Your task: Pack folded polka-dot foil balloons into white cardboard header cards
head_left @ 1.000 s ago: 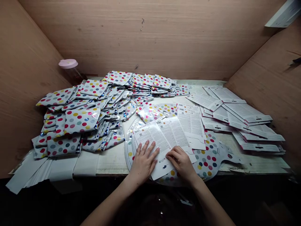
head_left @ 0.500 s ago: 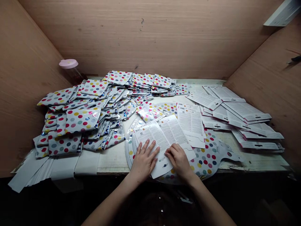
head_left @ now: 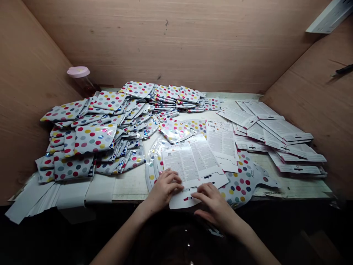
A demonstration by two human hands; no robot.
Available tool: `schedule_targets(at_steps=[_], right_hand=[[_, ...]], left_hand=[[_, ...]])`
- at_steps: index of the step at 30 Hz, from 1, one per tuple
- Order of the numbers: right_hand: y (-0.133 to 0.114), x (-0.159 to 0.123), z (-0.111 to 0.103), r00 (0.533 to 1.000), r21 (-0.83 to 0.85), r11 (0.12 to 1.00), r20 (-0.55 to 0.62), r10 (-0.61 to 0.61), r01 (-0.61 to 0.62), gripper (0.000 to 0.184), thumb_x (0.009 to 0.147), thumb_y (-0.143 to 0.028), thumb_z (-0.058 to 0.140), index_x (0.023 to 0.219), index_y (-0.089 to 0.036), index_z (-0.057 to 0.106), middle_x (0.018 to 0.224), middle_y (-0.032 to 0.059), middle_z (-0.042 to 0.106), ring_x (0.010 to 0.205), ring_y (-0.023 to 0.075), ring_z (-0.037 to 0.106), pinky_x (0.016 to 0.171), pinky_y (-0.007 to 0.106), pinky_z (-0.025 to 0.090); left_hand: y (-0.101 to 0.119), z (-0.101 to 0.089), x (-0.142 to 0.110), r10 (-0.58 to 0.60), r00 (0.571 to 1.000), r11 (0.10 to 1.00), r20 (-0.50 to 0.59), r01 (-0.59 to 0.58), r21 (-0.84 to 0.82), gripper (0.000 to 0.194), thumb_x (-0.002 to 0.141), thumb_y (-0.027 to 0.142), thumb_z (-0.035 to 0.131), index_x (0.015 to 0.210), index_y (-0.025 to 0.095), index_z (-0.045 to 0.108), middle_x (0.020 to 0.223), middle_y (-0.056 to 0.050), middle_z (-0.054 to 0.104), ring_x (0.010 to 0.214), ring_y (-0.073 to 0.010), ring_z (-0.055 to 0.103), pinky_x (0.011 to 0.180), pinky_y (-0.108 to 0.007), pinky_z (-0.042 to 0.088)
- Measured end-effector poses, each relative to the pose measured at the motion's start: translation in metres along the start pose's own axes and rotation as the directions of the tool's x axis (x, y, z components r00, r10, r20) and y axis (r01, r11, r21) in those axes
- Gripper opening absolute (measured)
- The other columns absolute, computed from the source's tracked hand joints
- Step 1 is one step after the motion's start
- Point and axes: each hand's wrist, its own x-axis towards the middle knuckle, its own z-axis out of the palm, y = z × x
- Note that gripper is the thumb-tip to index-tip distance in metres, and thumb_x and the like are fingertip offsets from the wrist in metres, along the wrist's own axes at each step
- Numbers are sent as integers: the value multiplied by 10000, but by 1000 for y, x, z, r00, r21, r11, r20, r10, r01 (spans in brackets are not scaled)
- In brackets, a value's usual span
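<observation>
Printed white card packaging (head_left: 190,158) lies before me, small text on its face and a tab with a hang hole at its near end. On its near left edge rest the bent fingers of my left hand (head_left: 164,189), laid on the card rather than wrapped round it. My right hand (head_left: 213,202) is open at the near tab (head_left: 178,202), fingertips at the tab's right side and thumb held apart below. Beneath the cards is a large polka-dot foil balloon sheet (head_left: 242,180). A folded polka-dot foil piece (head_left: 175,130) lies just beyond the card.
Folded polka-dot foil pieces (head_left: 95,138) are heaped on the left. Another printed card (head_left: 222,141) lies beside mine; stacked card packets (head_left: 286,130) fill the right. White strips (head_left: 73,193) overhang the front edge. A pink-lidded bottle (head_left: 79,72) stands in the back left corner.
My right hand has loosened from a pinch and dropped toward the near tab. My left hand has slid nearer with its fingers more bent. The upper card has turned straighter.
</observation>
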Motion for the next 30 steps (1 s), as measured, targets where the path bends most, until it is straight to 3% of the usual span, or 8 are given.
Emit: schedule_targets(at_steps=[7, 12, 17, 20, 23, 25, 27, 30], right_hand=[[0, 18, 35, 958, -79, 984, -229, -172, 158, 180, 931, -110, 476, 1051, -164, 599, 866, 80, 600, 823, 222, 493, 756, 375, 441], [3, 30, 38, 890, 69, 971, -389, 237, -229, 116, 932, -315, 539, 940, -199, 537, 839, 72, 555, 802, 237, 485, 702, 369, 428], [-11, 39, 45, 699, 46, 811, -481, 530, -583, 386, 800, -574, 632, 884, -217, 512, 897, 113, 552, 845, 314, 464, 699, 452, 388], [-26, 39, 40, 692, 355, 795, -395, 604, -492, 337, 853, -541, 578, 774, -231, 472, 792, 61, 553, 761, 250, 511, 652, 385, 423], [-9, 35, 3, 668, 760, 538, -188, 720, -365, 294, 894, -521, 536, 868, -235, 468, 619, -29, 555, 510, 151, 530, 467, 260, 406], [31, 28, -45, 493, 857, 413, -229, 840, -307, 390, 798, -548, 654, 931, -240, 454, 526, -83, 530, 379, 120, 496, 372, 212, 338], [88, 18, -105, 163, 806, 526, -500, 851, -273, 496, 648, -524, 778, 879, -228, 453, 546, -83, 543, 372, 96, 490, 382, 210, 328], [164, 3, -191, -10, 772, 556, -588, 809, -308, 334, 767, -434, 669, 789, -219, 415, 611, -44, 552, 389, 34, 459, 458, 242, 308]], left_hand=[[26, 13, -28, -29, 992, 996, -124, 39, 77, 286, 821, 380, 663, 1056, 216, 657, 1012, -93, 643, 979, -291, 539, 854, -495, 441], [26, 28, -21, -323, 894, 944, -310, 327, -42, 86, 914, 231, 536, 967, 214, 600, 892, -44, 594, 824, -200, 575, 727, -354, 487], [24, 22, -16, -611, 690, 728, -387, 682, 67, 583, 696, 407, 775, 1158, 179, 500, 1078, -98, 555, 1002, -329, 512, 842, -511, 464], [23, 17, -18, -608, 706, 735, -362, 673, 78, 426, 714, 445, 749, 996, 206, 537, 1003, -76, 577, 956, -329, 510, 814, -517, 452], [23, 10, -16, -474, 763, 839, -439, 543, 38, 374, 822, 435, 642, 1100, 218, 516, 1083, -92, 567, 1024, -319, 495, 865, -506, 434], [21, 4, -11, -397, 776, 876, -491, 480, 50, 421, 858, 423, 598, 1205, 216, 480, 1175, -112, 542, 1096, -321, 469, 920, -513, 408], [17, 0, -3, -353, 804, 885, -478, 453, 108, 412, 864, 407, 594, 1216, 216, 497, 1198, -116, 547, 1120, -333, 458, 926, -526, 398], [10, 0, 5, -303, 853, 894, -425, 409, 185, 360, 865, 362, 598, 1190, 218, 541, 1185, -114, 577, 1125, -340, 471, 904, -531, 407]])
